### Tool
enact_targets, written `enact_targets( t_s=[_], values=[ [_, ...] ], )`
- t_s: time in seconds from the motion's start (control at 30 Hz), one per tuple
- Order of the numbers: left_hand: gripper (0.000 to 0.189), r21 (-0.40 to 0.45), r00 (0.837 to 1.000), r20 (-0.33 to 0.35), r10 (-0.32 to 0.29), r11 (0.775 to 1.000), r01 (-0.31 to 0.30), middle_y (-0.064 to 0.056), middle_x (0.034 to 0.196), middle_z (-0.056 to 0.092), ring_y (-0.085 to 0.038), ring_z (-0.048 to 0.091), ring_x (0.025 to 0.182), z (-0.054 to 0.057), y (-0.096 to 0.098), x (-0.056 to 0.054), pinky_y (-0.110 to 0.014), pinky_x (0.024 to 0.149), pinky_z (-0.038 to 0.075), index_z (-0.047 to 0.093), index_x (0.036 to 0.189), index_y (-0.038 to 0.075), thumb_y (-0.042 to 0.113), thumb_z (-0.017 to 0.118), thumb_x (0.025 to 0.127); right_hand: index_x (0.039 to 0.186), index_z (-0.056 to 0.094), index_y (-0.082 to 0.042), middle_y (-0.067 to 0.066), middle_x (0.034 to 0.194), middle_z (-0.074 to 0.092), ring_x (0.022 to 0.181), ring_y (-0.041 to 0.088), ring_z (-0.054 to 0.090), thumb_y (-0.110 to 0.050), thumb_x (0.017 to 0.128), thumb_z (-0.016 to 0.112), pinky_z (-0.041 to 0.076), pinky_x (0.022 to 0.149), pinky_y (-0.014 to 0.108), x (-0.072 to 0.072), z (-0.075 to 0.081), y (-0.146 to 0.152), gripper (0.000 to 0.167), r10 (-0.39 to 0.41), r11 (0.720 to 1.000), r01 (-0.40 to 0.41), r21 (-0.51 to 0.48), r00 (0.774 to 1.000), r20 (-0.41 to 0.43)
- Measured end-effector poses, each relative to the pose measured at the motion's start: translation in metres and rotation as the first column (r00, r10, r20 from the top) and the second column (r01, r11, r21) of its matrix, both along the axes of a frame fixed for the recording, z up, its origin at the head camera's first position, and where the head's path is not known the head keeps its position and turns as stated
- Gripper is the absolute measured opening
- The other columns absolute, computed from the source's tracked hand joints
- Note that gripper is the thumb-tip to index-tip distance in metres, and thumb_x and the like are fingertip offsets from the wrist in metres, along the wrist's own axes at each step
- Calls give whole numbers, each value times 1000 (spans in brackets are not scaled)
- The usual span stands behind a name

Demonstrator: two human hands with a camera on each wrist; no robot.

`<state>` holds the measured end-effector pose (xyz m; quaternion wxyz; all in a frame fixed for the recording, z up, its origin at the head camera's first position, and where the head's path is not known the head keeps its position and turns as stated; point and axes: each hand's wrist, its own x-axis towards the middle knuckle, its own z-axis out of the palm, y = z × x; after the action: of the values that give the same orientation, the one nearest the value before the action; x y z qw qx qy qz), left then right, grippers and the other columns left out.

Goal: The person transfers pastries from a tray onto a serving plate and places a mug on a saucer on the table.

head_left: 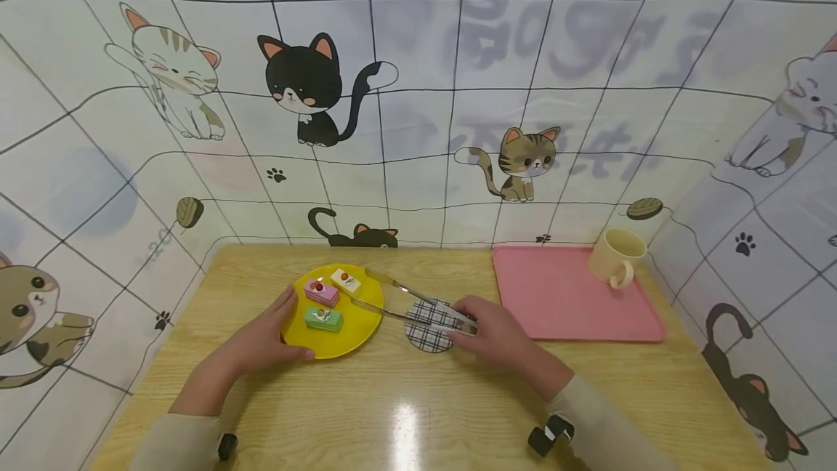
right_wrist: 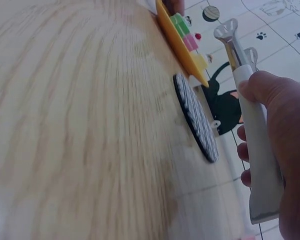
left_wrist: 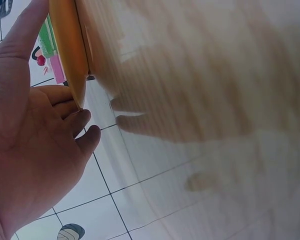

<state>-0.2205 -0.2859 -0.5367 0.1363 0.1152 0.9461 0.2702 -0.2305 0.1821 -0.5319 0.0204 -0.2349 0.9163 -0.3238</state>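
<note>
My left hand (head_left: 264, 340) holds the left side of a yellow plate (head_left: 356, 340), its thumb at the front rim and its fingers curled along the rim. Three small toy cake slices lie on the plate: a pink one (head_left: 321, 294), a white one (head_left: 346, 281) and a green one (head_left: 323, 319). In my right hand (head_left: 493, 333) is a pair of tongs (right_wrist: 260, 160), gripped by the handle end between thumb and fingers. Their arms stand apart and point left, with the tips over the right part of the plate. No cake is between the tips.
Below the tongs lies a round checked coaster (head_left: 428, 340) on the wooden table (head_left: 366, 413). At the right rear is a pink tray (head_left: 549, 296), with a cream mug (head_left: 615, 256) at its back right corner. A cat-print sheet (head_left: 418, 115) encloses the table's back and sides.
</note>
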Motion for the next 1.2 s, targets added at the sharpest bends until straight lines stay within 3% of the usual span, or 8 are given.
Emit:
enact_targets(
  t_s=[0.33, 0.7, 1.2],
  values=[
    [134, -1, 1000, 5, 6, 1000, -6, -27, 183, 9, -53, 18, 165, 2, 1, 0, -67, 130, 25, 20, 173, -7, 62, 92, 84, 119, 75, -12, -10, 91, 68, 75, 6, 57, -25, 93, 90, 50, 65, 29, 12, -3, 49, 33, -56, 998, 56, 3, 994, -90],
    [134, 0, 1000, 3, 6, 1000, -6, -28, 182, 9, -54, 19, 165, 4, 2, 1, -67, 130, 25, 20, 172, -8, 61, 92, 84, 111, 72, -16, -11, 92, 69, 81, 11, 62, -17, 90, 91, 51, 71, 31, 27, -8, 99, 28, -152, 988, 149, -36, 984, -97],
    [134, -7, 1000, 14, 15, 1000, -15, -27, 182, 9, -54, 19, 165, 2, 4, 0, -68, 129, 26, 20, 173, -7, 62, 92, 83, 112, 70, -16, -9, 96, 70, 79, 9, 58, -17, 88, 91, 49, 68, 32, 48, -15, 159, 32, -263, 959, 274, 65, 955, -139]
  ],
)
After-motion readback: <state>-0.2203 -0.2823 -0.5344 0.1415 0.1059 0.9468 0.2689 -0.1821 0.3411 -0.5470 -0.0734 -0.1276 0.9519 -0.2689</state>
